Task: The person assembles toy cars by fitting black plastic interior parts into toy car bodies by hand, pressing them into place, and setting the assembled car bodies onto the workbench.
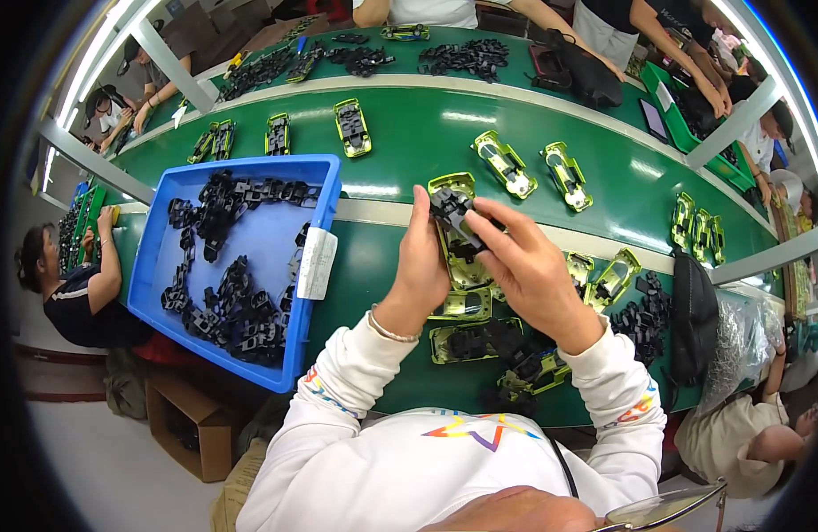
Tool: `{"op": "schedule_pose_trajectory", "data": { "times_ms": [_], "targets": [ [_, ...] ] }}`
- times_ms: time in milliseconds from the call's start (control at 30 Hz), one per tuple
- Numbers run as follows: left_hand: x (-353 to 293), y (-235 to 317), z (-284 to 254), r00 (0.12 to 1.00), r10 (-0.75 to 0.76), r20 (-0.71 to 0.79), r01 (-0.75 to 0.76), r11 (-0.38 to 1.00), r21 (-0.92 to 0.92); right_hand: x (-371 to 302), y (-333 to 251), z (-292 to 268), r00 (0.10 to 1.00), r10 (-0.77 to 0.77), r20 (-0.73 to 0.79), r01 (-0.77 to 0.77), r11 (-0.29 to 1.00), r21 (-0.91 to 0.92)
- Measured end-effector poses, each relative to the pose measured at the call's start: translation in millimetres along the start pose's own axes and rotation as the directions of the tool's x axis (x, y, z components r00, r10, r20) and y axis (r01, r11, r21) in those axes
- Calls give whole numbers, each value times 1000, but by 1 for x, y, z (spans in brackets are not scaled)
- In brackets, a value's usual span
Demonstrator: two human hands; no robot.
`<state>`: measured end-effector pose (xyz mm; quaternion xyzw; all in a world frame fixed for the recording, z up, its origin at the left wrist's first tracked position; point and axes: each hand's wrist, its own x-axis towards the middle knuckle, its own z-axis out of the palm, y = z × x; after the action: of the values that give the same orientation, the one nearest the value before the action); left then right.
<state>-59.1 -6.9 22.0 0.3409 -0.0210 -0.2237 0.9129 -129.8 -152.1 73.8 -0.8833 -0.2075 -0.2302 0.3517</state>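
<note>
My left hand (422,266) is wrapped around a lime-green toy car body (460,183), held up in front of me with its hollow inside facing up. Over that hollow, a black plastic car part (453,210) is gripped by the fingertips of my right hand (533,270). Whether the part is seated in the body or only resting against it, I cannot tell. Just below my hands lie more green bodies, among them an upturned one (475,340) with black parts inside. To their right is another green body (613,277).
A blue bin (240,238) with black parts stands at left. Several green cars (352,128) lie on the green conveyor (409,133) beyond. At right are a heap of black parts (644,319), a black bag (693,306) and clear plastic bags (737,346). Other people work around the line.
</note>
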Motion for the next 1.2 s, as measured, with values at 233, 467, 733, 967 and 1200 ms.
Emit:
{"op": "schedule_pose_trajectory", "data": {
  "times_ms": [233, 467, 733, 967, 1200],
  "targets": [
    [-8, -5, 9, 996, 76, -56, -74, 997, 36, -12, 2, 9, 970, -218, -107, 175, 934, -310],
    [-10, -13, 8, 995, 100, -8, -100, 995, -14, -10, 5, 17, 972, -180, -152, 118, 930, -348],
    [-16, -16, 13, 988, 147, -44, -145, 988, 56, -14, -5, 22, 982, -121, -148, 56, 921, -386],
    [-15, -19, 6, 991, 133, 19, -134, 990, 47, -11, -11, 19, 985, -88, -147, 25, 922, -386],
    [-15, -14, 13, 990, 135, 42, -137, 989, 48, -13, -6, 22, 976, -160, -148, 79, 893, -442]
  ]
}}
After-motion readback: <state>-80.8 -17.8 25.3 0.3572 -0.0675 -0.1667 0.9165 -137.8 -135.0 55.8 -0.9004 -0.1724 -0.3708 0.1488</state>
